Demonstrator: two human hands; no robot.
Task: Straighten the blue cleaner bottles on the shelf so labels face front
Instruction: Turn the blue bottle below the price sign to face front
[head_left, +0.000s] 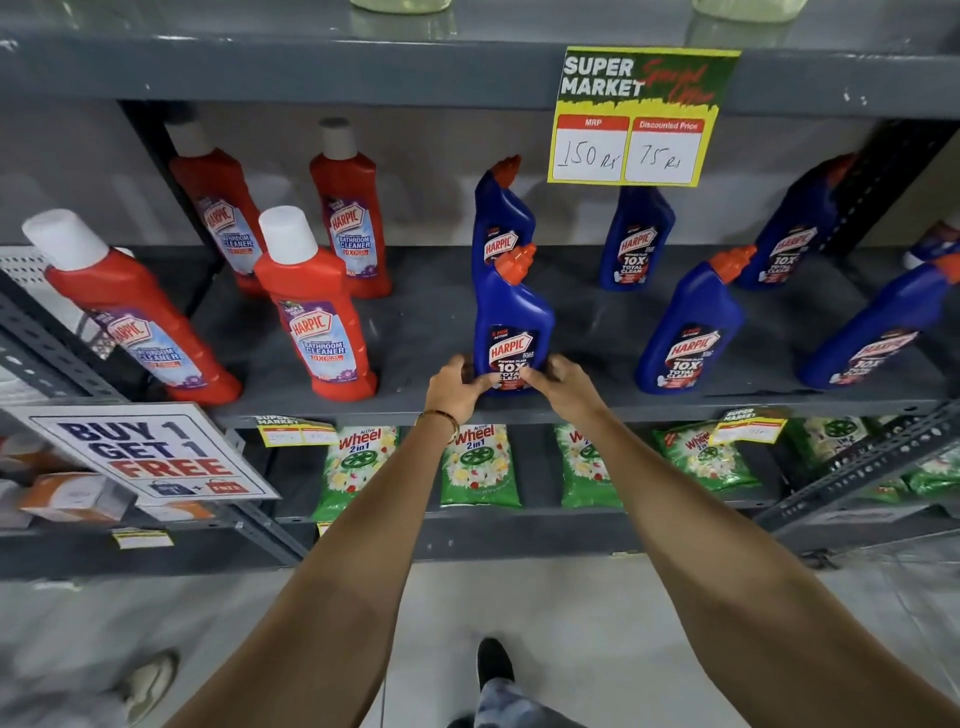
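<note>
Several blue cleaner bottles with orange caps stand on the grey shelf (415, 332). The front-centre blue bottle (511, 317) is upright with its label facing me. My left hand (457, 387) grips its base from the left and my right hand (558, 382) from the right. Directly behind it stands another blue bottle (501, 208). More blue bottles stand to the right: a front one (688, 327), one at the back (636, 236), one at the far back right (795, 228) and one at the right edge (878, 332), all with labels facing front.
Red bathroom cleaner bottles (311, 312) fill the left half of the shelf. A yellow price sign (639, 114) hangs from the shelf above. Green detergent packs (478, 465) lie on the lower shelf. A "Buy 1 Get 1 Free" sign (150, 452) sits at lower left.
</note>
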